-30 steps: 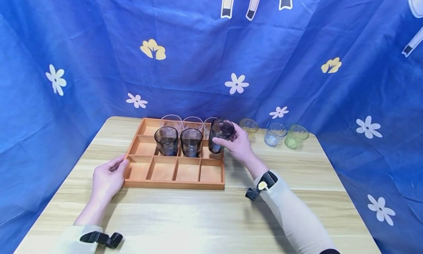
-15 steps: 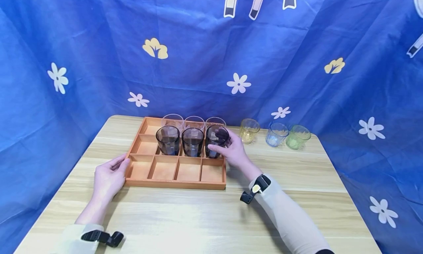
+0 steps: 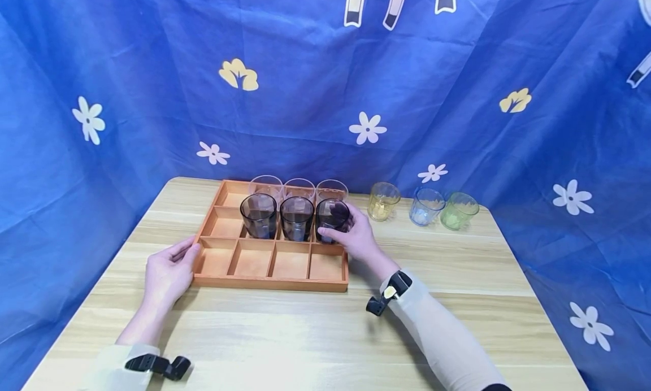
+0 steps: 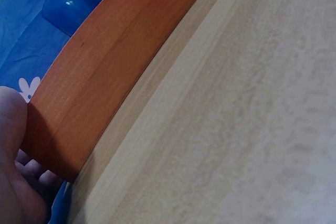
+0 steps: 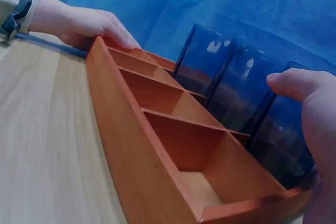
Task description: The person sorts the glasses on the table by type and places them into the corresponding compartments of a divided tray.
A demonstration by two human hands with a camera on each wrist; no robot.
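Dark glass has lowered, right hand outside left wrist view

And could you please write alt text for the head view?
A right hand holds a dark transparent tumbler in a divided orange wooden tray, beside two matching tumblers; the left hand grips the tray's left side. Behind stand three clear tumblers; at right, yellow, blue and green tumblers.

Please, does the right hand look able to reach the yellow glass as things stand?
Probably, once the right hand releases its dark glass: nothing visible stands between that hand and the yellow glass.
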